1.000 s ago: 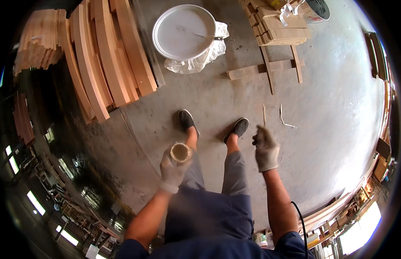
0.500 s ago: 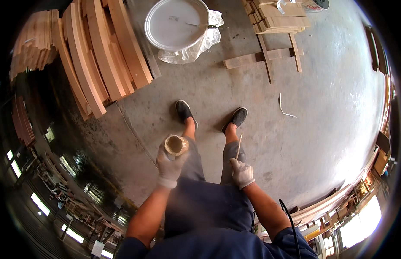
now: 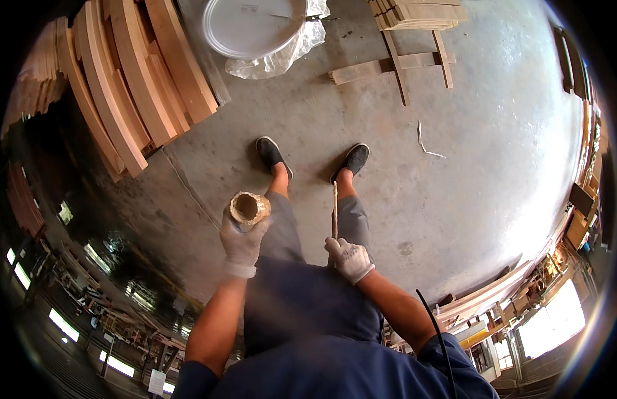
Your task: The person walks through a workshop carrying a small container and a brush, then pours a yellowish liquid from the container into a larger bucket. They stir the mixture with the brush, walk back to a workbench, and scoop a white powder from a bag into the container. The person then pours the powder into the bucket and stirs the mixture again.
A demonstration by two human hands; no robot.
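Glue-crusted, the small round open pot [image 3: 249, 208] is sitting in my left hand [image 3: 242, 245] at about knee height, above my left leg, with its brownish mouth facing up toward me. Going from the biggest things down: the grey concrete floor [image 3: 481, 166] is spreading out under me, and a stack of long curved pale wooden pieces [image 3: 132, 86] is leaning on it to my left, well apart from my feet. Ahead of me a big round white lid-like disc [image 3: 252, 26] is lying on crumpled clear plastic sheeting [image 3: 282, 56], and to the right of that some flat wooden slats [image 3: 395, 63] are lying crossed on the floor beneath a pile of short boards [image 3: 418, 12]. My black shoes [image 3: 272, 154] are standing side by side on the concrete. My left hand, in a whitish work glove, is wrapping its fingers [image 3: 237, 233] from below around the pot, clamped on its wall. My right hand [image 3: 350, 259], gloved the same, is closing in a fist around the lower end of a thin pale wooden stick [image 3: 334, 209], which is pointing up and away from me along my right leg. A small bent white scrap [image 3: 425, 141] is lying on the floor off to my right, well apart from everything I am holding.
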